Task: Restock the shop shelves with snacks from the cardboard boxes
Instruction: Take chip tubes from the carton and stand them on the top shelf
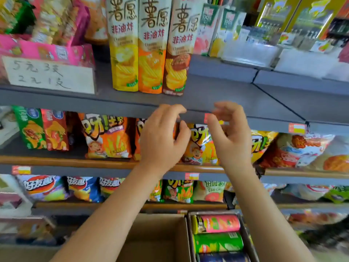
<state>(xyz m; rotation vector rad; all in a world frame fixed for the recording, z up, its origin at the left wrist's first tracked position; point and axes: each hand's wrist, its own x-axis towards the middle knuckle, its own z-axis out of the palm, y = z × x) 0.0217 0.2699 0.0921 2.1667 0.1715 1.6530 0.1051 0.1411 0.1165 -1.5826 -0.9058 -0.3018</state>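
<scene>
Three tall crisp boxes, yellow (124, 44), orange (153, 46) and brown (179, 46), stand side by side on the grey upper shelf (217, 95). Just below its front edge my left hand (162, 135) and my right hand (230, 131) are raised with fingers loosely curled, and neither holds anything. Behind them orange snack bags (107, 137) stand on the middle shelf. At the bottom a cardboard box (156, 241) shows a bare inside. Beside it a second box (247, 241) holds crisp tubes lying flat, pink (219, 223), green (219, 242) and dark blue (222, 258).
A pink display box (47, 52) with a handwritten price card (49, 74) stands on the upper shelf's left. Juice cartons (217, 29) and wrapped packs (249, 52) sit at the back right. Bare shelf lies right of the brown box. The lower shelves hold several snack bags (83, 188).
</scene>
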